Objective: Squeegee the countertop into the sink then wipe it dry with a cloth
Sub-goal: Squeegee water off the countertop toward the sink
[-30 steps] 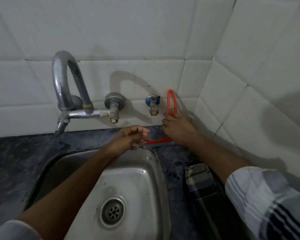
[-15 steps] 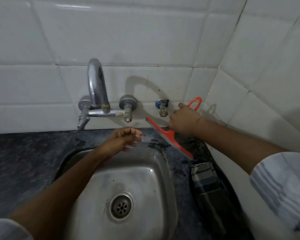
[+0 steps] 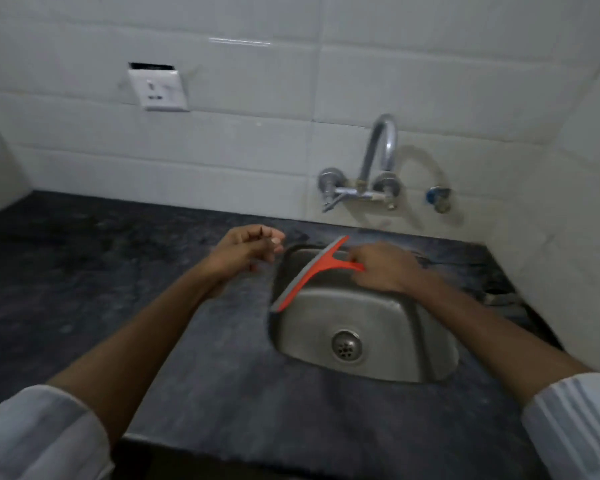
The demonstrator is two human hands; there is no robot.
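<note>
The squeegee (image 3: 312,271) has been swung off the back wall since the earlier frame and is now carried over the sink (image 3: 430,368), and the view has been pulled back so far more countertop (image 3: 101,271) is seen. The orange handle is gripped by the right hand (image 3: 385,268), fingers closed round its stem, while the blade is held slanting from about one o'clock down to seven o'clock across the left part of the basin. The left hand (image 3: 246,249) is kept just beside the sink's rim at nine o'clock, loosely curled and holding nothing. And what a light tool it looks: thin plastic, stiff in the frame, with a soft grey rubber lip along the blade. It would best be taken by the stem, as it is now, so that pressure is spread evenly; a wet handle might turn slippery. The dark stone is judged hard and smooth, so water should be pushed readily. Now the count: one squeegee, one sink with one drain (image 3: 347,346), one curved tap (image 3: 378,168) with two knobs at twelve o'clock, one small blue valve (image 3: 437,197) at one o'clock, one wall socket (image 3: 158,88) at eleven. At three o'clock a dark bundle (image 3: 503,299), possibly the cloth, is glimpsed, too blurred to be confirmed.
</note>
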